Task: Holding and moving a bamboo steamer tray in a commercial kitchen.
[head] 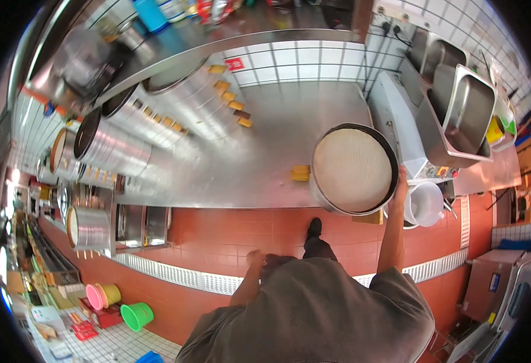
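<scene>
A round metal pan (355,170), dark around the rim and with a pale, finely ribbed surface inside, is at the front right edge of the steel worktable (270,149). My right hand (401,183) is at its right side, with the fingers partly hidden behind the rim. Several yellow handles (300,173) stick out to the pan's left, their lower parts hidden. Down by my waist, my left hand (256,257) is away from the table. It is blurred, and whether its fingers are closed does not show.
Tall stacks of round metal pans (197,104) with yellow handles line the table's left side. Steel rectangular containers (458,113) stand at right, above a translucent plastic container (424,204). A steel shelf (229,50) overhangs the back. Behind me, a floor drain grate (170,271) crosses the red tiles.
</scene>
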A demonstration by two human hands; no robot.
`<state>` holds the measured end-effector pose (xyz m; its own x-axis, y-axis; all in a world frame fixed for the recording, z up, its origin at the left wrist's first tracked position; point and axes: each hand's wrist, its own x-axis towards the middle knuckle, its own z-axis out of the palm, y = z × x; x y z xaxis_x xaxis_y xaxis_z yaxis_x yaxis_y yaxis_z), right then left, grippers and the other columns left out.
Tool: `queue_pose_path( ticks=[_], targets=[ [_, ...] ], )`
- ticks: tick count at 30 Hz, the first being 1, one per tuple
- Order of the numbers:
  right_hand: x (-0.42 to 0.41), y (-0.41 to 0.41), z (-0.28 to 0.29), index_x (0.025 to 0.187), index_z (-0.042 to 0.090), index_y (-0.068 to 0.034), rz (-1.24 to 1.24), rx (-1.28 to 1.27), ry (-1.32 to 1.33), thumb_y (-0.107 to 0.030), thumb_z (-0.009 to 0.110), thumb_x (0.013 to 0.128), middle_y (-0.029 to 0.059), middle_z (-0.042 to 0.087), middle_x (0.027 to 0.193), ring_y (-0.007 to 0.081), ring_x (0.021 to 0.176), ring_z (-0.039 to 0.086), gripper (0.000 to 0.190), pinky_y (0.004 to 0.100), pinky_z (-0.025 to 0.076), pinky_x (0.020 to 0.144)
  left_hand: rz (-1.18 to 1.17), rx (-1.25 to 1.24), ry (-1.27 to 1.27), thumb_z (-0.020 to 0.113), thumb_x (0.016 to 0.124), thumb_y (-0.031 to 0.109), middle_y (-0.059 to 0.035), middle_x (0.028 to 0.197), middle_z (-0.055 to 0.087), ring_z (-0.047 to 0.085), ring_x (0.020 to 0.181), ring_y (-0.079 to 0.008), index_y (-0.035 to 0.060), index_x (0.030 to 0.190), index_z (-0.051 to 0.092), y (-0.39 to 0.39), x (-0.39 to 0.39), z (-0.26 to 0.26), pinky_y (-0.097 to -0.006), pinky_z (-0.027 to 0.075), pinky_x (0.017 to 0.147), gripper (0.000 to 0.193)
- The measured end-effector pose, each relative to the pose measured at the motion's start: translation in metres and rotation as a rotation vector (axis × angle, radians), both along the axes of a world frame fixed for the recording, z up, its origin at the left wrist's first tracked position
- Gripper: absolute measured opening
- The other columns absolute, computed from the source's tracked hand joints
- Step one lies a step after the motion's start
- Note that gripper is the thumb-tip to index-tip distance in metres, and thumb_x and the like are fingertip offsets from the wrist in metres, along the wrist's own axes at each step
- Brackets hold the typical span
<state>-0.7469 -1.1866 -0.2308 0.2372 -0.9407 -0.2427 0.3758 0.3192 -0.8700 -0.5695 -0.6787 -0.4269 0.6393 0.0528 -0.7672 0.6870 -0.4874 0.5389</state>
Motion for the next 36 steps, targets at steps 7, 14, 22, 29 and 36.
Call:
queue_pose_path(
  ticks=[7,14,22,29,36],
  targets=[
    [-0.003,0.073,-0.062,0.102,0.056,-0.001,-0.551,0.135,0.14,-0.035,0.043,0.092,0.0073,0.06,0.095,0.0213,0.089,0.058,0.038,0.0326,0.048,0.076,0.284,-0.069,0.045,0.051,0.084,0.019,-0.0153,0.076,0.064,0.059,0.052,-0.0202,0.0001,0.107,0.049,0.162,-0.024,0.019,-0.0317,0.048,0.041,0.03],
    [-0.037,0.178,-0.258,0.089,0.059,-0.01,0.231,0.157,0.496,-0.029,0.051,0.086,0.0069,0.058,0.077,0.0161,0.063,0.053,0.021,0.0292,0.044,0.05,0.441,-0.103,-0.005,0.053,0.086,0.023,-0.016,0.077,0.064,0.062,0.059,-0.0188,-0.0077,0.112,0.049,0.23,-0.032,0.018,-0.0294,0.049,0.044,0.04],
    [0.122,0.297,-0.325,0.115,0.049,-0.013,1.573,0.19,1.337,-0.041,0.046,0.089,0.0107,0.06,0.095,0.0225,0.077,0.058,0.039,0.0388,0.049,0.071,0.817,-0.15,-0.083,0.048,0.087,0.019,-0.0152,0.08,0.063,0.059,0.062,-0.0206,-0.005,0.109,0.049,0.283,-0.072,0.033,-0.0331,0.049,0.053,0.032],
    [0.347,0.451,-0.134,0.108,0.057,-0.007,1.596,-0.37,0.924,-0.027,0.053,0.087,0.0069,0.062,0.084,0.0148,0.066,0.059,0.029,0.0283,0.049,0.057,1.11,-0.021,-0.019,0.046,0.085,0.022,-0.0129,0.066,0.061,0.054,0.048,-0.0189,-0.0014,0.083,0.058,0.285,-0.143,0.023,-0.0329,0.041,0.041,0.026],
    [0.416,0.513,-0.156,0.107,0.057,-0.004,1.815,-0.374,0.956,-0.026,0.052,0.088,0.0073,0.062,0.083,0.0157,0.068,0.06,0.03,0.03,0.05,0.057,1.311,-0.135,0.018,0.043,0.089,0.026,-0.0188,0.087,0.06,0.059,0.067,-0.0248,-0.0052,0.112,0.044,0.291,-0.131,0.027,-0.0359,0.048,0.05,0.039]
  ],
)
